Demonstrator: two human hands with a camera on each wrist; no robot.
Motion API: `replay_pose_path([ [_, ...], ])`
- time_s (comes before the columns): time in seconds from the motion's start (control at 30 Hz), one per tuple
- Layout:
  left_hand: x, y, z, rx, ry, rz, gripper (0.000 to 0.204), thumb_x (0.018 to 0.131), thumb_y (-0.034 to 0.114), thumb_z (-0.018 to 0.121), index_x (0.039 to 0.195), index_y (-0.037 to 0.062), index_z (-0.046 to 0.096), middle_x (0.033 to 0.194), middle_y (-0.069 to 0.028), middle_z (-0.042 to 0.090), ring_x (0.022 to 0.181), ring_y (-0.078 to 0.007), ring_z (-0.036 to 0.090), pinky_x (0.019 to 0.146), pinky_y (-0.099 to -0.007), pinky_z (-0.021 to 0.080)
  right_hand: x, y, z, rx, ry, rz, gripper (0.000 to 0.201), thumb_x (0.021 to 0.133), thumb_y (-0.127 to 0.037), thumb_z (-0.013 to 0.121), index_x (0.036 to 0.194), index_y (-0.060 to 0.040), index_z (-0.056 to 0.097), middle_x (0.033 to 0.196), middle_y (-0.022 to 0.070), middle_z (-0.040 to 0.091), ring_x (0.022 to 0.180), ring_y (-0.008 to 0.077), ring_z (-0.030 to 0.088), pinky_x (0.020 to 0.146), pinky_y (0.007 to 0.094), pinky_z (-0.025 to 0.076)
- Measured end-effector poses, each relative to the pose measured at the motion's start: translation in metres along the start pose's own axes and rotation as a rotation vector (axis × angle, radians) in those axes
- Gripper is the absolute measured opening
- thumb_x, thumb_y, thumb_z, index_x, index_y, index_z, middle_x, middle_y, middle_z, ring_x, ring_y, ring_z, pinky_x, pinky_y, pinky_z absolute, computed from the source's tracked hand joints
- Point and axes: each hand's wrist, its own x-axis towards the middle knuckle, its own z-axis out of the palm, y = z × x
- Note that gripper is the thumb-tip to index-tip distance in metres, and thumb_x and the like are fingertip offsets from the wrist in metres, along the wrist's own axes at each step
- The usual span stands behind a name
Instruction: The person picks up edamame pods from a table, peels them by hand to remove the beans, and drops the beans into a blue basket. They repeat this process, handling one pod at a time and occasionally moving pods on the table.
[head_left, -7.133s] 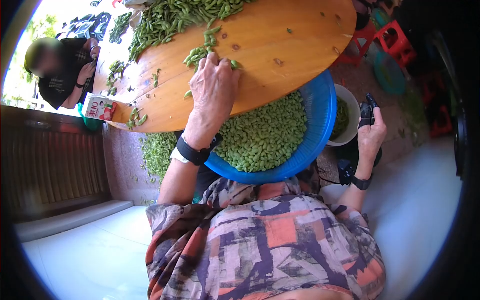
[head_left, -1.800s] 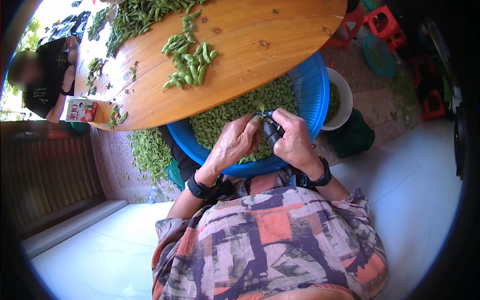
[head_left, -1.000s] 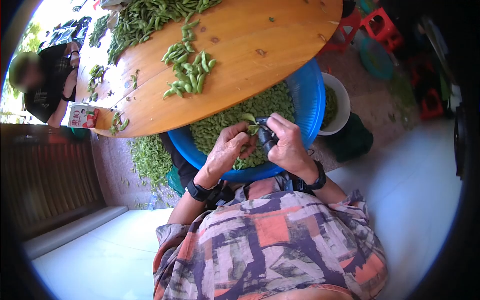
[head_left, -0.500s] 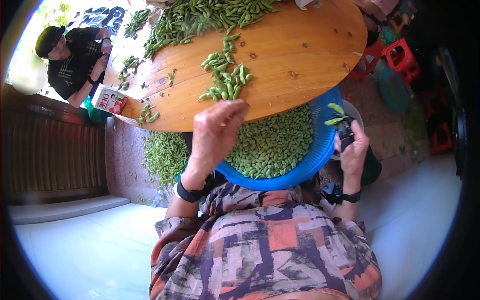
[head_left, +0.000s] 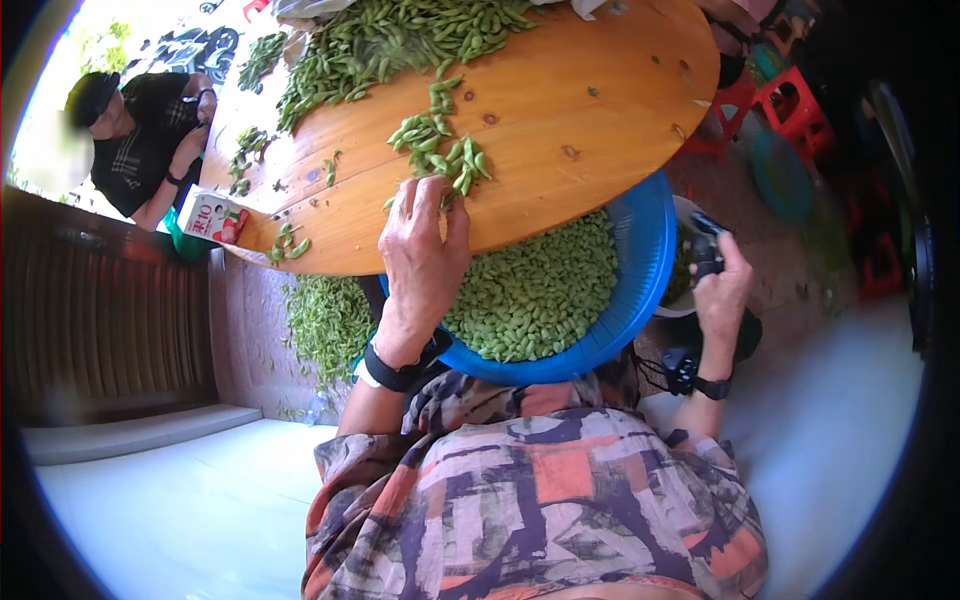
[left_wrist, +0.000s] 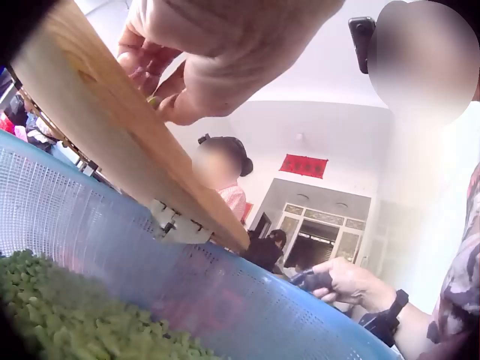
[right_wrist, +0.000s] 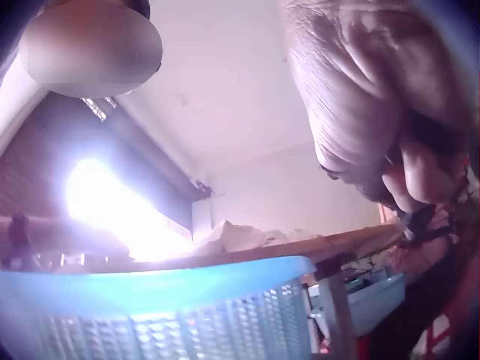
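Note:
My left hand (head_left: 425, 265) reaches over the near edge of the wooden table (head_left: 580, 110), fingertips down beside a small group of green soybean pods (head_left: 425, 138). In the left wrist view, its thumb and fingers pinch a small green pod (left_wrist: 154, 101), mostly hidden by the hand. My right hand (head_left: 722, 292), with black covers on some fingers, hangs over the white bucket (head_left: 670, 311) with its fingers loosely bent and nothing visible in them. Between the hands, a blue basket (head_left: 655, 235) full of shelled beans (head_left: 540, 290) sits partly under the tabletop.
A large heap of pods (head_left: 400, 45) covers the table's far side. A printed carton (head_left: 212, 218) stands near the left edge, where a person (head_left: 140, 140) sits. Green husks (head_left: 325, 315) lie on the floor at left; red stools (head_left: 795, 105) stand at right.
Both hands worked at a pod over the basket, then parted. The right hand carried the split pod to the bucket and no longer shows it. The left hand moved up to the pods on the table.

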Motion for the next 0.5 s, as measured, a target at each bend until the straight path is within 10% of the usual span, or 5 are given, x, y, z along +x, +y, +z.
replay_pose_path([
  [0.2, -0.033, 0.022, 0.005, -0.875, -0.543, -0.328, 0.018, 0.085, -0.008, 0.066, 0.096, 0.0029, 0.057, 0.085, 0.0034, 0.059, 0.072, -0.0020, 0.053, 0.064, -0.0186, 0.043, -0.020, -0.071, 0.046, 0.672, -0.691, 0.304, 0.020, 0.093, -0.007, 0.044, 0.089, -0.0014, 0.063, 0.064, -0.0025, 0.057, 0.055, 0.0032, 0.050, 0.047, 0.0192, 0.038],
  [0.5, -0.052, 0.032, 0.018, -1.129, -0.640, -0.492, 0.019, 0.082, -0.003, 0.073, 0.094, 0.0022, 0.059, 0.081, 0.0006, 0.060, 0.069, -0.0054, 0.058, 0.061, -0.0216, 0.049, -0.030, -0.062, 0.054, 0.821, -0.797, 0.270, 0.018, 0.091, -0.013, 0.047, 0.080, -0.0033, 0.059, 0.060, -0.0026, 0.053, 0.052, 0.0026, 0.047, 0.045, 0.0195, 0.036],
])
